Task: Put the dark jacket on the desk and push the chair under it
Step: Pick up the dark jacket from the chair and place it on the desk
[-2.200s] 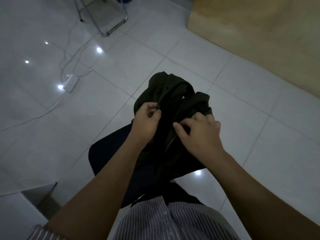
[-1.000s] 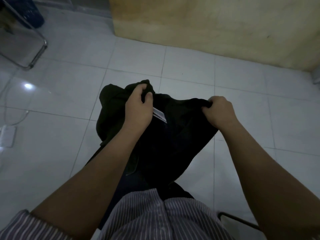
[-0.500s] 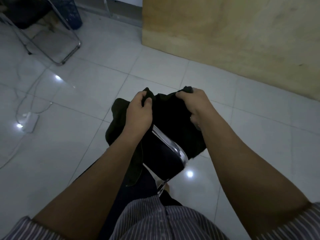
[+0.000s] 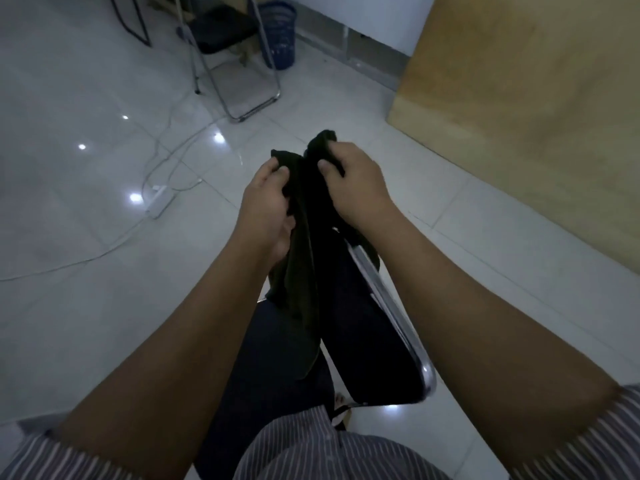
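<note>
Jacket (image 4: 304, 271) hangs bunched above the chair (image 4: 391, 327), left hand (image 4: 266, 206) and right hand (image 4: 356, 188) both pinching its top edge, ready for carrying.

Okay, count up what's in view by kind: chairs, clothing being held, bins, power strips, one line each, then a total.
Chairs: 2, the chrome-framed chair by the person and the folding chair farther off
Dark jacket: 1, gripped by left hand and right hand
Blue waste bin: 1
White power strip: 1
Total: 5
</note>
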